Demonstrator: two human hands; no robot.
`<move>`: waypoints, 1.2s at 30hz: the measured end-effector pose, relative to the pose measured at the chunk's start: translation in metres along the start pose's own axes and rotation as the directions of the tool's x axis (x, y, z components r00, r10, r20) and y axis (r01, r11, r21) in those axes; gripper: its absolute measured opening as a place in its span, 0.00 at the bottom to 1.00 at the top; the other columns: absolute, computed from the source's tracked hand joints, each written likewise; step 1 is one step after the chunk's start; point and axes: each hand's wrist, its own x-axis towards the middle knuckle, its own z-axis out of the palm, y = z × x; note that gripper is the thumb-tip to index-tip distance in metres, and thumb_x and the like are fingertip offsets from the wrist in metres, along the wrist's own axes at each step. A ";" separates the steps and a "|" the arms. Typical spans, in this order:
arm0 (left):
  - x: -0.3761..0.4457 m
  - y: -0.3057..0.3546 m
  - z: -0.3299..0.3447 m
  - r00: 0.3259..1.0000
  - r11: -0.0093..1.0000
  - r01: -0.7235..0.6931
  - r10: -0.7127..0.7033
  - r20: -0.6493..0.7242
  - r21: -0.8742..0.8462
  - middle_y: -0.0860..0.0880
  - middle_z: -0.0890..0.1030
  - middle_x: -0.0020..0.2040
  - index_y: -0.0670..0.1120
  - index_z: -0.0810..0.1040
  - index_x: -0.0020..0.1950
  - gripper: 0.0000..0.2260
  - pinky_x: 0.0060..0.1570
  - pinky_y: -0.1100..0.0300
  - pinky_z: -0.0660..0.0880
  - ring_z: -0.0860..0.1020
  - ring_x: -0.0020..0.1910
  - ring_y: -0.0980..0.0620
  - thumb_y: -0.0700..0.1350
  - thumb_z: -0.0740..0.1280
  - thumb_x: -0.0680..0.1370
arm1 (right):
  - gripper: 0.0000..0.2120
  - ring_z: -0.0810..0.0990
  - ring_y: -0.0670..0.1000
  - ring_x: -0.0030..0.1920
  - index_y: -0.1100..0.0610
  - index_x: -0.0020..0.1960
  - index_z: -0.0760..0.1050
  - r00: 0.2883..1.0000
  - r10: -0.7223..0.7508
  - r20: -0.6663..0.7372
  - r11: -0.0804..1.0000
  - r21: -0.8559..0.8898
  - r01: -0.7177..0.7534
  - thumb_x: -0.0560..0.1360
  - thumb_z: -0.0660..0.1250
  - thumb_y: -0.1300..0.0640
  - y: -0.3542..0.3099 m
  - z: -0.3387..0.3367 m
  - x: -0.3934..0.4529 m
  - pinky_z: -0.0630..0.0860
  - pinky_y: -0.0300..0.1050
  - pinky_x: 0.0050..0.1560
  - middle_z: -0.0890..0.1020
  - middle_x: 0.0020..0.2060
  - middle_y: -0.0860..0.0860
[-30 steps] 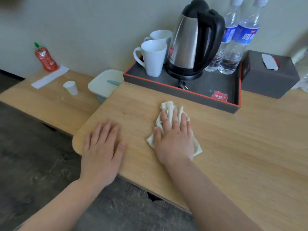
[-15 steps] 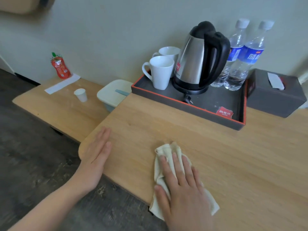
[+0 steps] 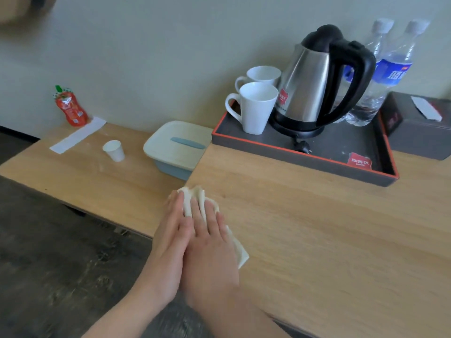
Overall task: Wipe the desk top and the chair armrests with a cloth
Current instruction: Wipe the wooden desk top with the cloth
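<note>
A cream cloth (image 3: 241, 252) lies near the left edge of the light wooden desk top (image 3: 317, 240). My right hand (image 3: 210, 250) presses flat on the cloth, fingers spread over it, and covers most of it. My left hand (image 3: 168, 240) lies flat right beside it along the desk's left edge, side by side with the right hand, its fingertips at the cloth's far end. No chair or armrest is in view.
A dark tray (image 3: 292, 158) at the back holds a steel kettle (image 3: 310, 86), two white mugs (image 3: 256, 108) and two water bottles (image 3: 390, 69). A tissue box (image 3: 419, 132) stands right of it. The lower side desk (image 3: 85, 181) carries a lidded container (image 3: 175, 147), paper cup (image 3: 114, 150) and red pouch (image 3: 70, 107).
My right hand slid the cloth back toward me, then forward and left to the desk's left edge. My left hand shifted to the edge and now rests against the right hand.
</note>
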 end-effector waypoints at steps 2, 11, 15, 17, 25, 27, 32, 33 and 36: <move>0.001 -0.009 -0.005 0.998 0.999 0.019 -0.022 0.065 0.038 0.74 0.52 0.71 0.68 0.57 0.70 0.26 0.74 0.51 0.47 0.48 0.71 0.71 0.68 0.56 0.72 | 0.31 0.40 0.54 0.76 0.49 0.77 0.39 0.996 -0.083 -0.021 0.996 -0.012 0.083 0.78 0.49 0.48 0.017 -0.003 -0.022 0.42 0.55 0.75 0.42 0.76 0.51; 0.016 -0.010 0.005 0.991 0.967 -0.130 0.132 0.002 0.220 0.70 0.52 0.73 0.62 0.59 0.72 0.26 0.71 0.59 0.46 0.46 0.71 0.69 0.65 0.51 0.74 | 0.26 0.43 0.53 0.76 0.43 0.76 0.40 0.844 0.491 -0.217 0.869 0.046 -0.493 0.79 0.40 0.45 0.117 -0.025 -0.013 0.40 0.48 0.75 0.44 0.77 0.48; 0.013 -0.010 0.009 0.986 0.980 -0.139 0.150 -0.075 0.141 0.68 0.53 0.73 0.61 0.60 0.71 0.25 0.72 0.54 0.49 0.49 0.73 0.66 0.63 0.51 0.74 | 0.26 0.39 0.56 0.76 0.48 0.76 0.40 0.801 0.582 -0.140 0.813 0.127 -0.569 0.80 0.44 0.48 0.083 -0.021 0.068 0.40 0.52 0.75 0.42 0.77 0.53; 0.014 -0.011 0.010 0.984 0.978 -0.158 0.167 -0.057 0.136 0.67 0.53 0.74 0.60 0.60 0.72 0.26 0.72 0.53 0.49 0.49 0.73 0.65 0.62 0.52 0.74 | 0.26 0.38 0.56 0.76 0.48 0.76 0.39 0.879 0.468 -0.093 0.880 0.145 -0.453 0.81 0.44 0.48 0.053 -0.013 0.076 0.38 0.52 0.75 0.41 0.77 0.53; 0.012 -0.006 0.031 0.951 0.871 -0.285 0.204 0.233 0.401 0.65 0.54 0.73 0.65 0.59 0.69 0.26 0.73 0.50 0.48 0.47 0.73 0.65 0.65 0.54 0.71 | 0.28 0.57 0.50 0.75 0.44 0.75 0.55 0.990 0.143 0.001 0.989 0.029 -0.143 0.76 0.49 0.45 0.047 -0.012 -0.058 0.58 0.51 0.73 0.60 0.75 0.48; 0.009 0.002 0.060 0.915 0.809 -0.351 0.189 0.357 0.472 0.65 0.52 0.74 0.67 0.57 0.69 0.26 0.73 0.49 0.46 0.45 0.73 0.64 0.66 0.51 0.71 | 0.28 0.67 0.48 0.71 0.42 0.72 0.62 0.972 0.236 0.001 0.972 -0.010 -0.236 0.73 0.50 0.42 0.074 -0.025 -0.090 0.69 0.47 0.66 0.69 0.71 0.44; -0.005 0.023 0.147 0.870 0.716 -0.434 0.177 0.460 0.547 0.59 0.54 0.75 0.58 0.54 0.74 0.31 0.72 0.43 0.47 0.50 0.75 0.54 0.66 0.45 0.72 | 0.26 0.53 0.50 0.76 0.42 0.75 0.52 0.916 0.396 -0.063 0.918 0.019 -0.395 0.78 0.49 0.43 0.163 -0.050 -0.155 0.53 0.55 0.74 0.57 0.76 0.46; -0.008 0.027 0.162 0.861 0.696 -0.449 0.171 0.479 0.560 0.60 0.54 0.75 0.58 0.52 0.74 0.32 0.72 0.43 0.46 0.50 0.75 0.53 0.66 0.44 0.71 | 0.26 0.46 0.49 0.76 0.40 0.76 0.46 0.901 0.423 -0.096 0.906 0.037 -0.422 0.79 0.47 0.43 0.184 -0.053 -0.170 0.43 0.52 0.75 0.51 0.77 0.45; -0.018 0.035 0.208 0.808 0.590 -0.541 0.167 0.566 0.599 0.62 0.49 0.75 0.61 0.50 0.74 0.32 0.72 0.45 0.38 0.46 0.75 0.54 0.68 0.42 0.70 | 0.26 0.37 0.45 0.75 0.36 0.73 0.36 0.760 0.608 -0.230 0.789 0.067 -0.611 0.79 0.42 0.41 0.248 -0.063 -0.228 0.37 0.47 0.75 0.41 0.76 0.41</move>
